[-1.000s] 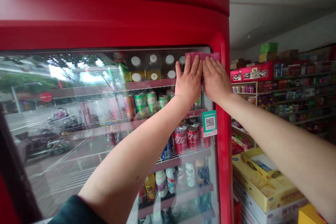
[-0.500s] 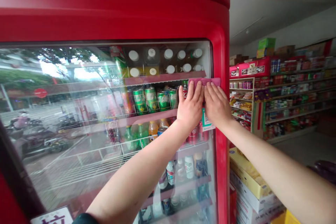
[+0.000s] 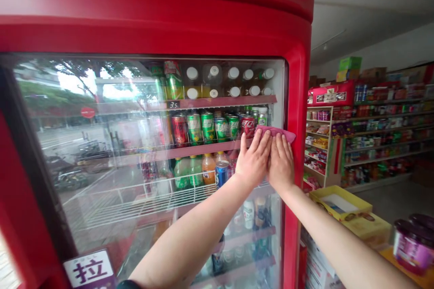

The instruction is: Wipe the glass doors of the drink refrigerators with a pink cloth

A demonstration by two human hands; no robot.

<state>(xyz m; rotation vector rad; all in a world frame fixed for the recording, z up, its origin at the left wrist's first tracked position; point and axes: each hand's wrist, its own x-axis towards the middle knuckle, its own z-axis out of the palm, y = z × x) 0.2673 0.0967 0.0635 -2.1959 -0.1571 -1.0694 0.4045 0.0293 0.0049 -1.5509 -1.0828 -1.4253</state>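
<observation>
A folded pink cloth point(image 3: 276, 133) is pressed against the glass door point(image 3: 135, 99) of a red drinks fridge, near the right edge of the pane. My left hand point(image 3: 254, 158) holds it there with outstretched fingers over its lower part. Beside it, touching, my right hand point(image 3: 280, 160) presses the same cloth, fingers straight and close together. Behind the glass, a red cola can point(image 3: 247, 125) stands just left of the cloth, in line with green cans point(image 3: 207, 127). The hands and forearms hide part of the lower shelves.
The fridge's red frame point(image 3: 298, 99) borders the glass on the right. A white and purple sign point(image 3: 90, 268) is at lower left. Cardboard boxes point(image 3: 341, 201) are stacked right of the fridge, near purple-lidded jars point(image 3: 415, 241). Stocked shelves point(image 3: 383, 128) line the background.
Both hands and the cloth have slid down the glass along its right edge. A sticker with a square code is now hidden behind my hands. The view has shifted slightly left.
</observation>
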